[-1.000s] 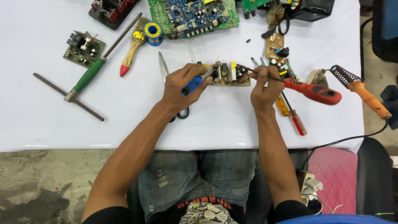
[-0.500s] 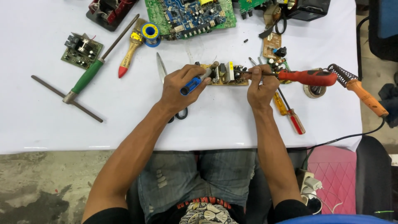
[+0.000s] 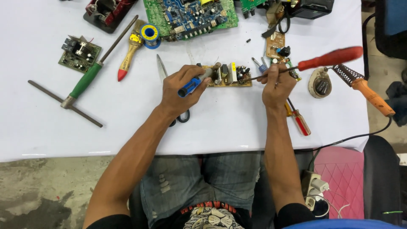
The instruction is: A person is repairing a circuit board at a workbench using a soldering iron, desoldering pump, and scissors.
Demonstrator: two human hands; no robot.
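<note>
A small tan circuit board (image 3: 231, 75) with upright components lies on the white table (image 3: 237, 123). My left hand (image 3: 180, 91) grips a blue-handled tool (image 3: 194, 83) whose grey tip rests at the board's left end. My right hand (image 3: 277, 87) pinches the metal shaft of a red-handled screwdriver (image 3: 328, 59); its tip points at the board's right end and the handle is raised to the right, blurred.
Scissors (image 3: 163, 74) lie under my left hand. A green-handled screwdriver (image 3: 91, 74), a T-shaped metal tool (image 3: 63, 101), a brush (image 3: 129, 55), a solder spool (image 3: 149, 33), several circuit boards, a soldering iron (image 3: 366, 89) in a stand, and a small red screwdriver (image 3: 299, 121) surround me.
The red screwdriver's handle has swung up and to the right while my right hand keeps hold of its shaft. My left hand and the blue tool stay at the board.
</note>
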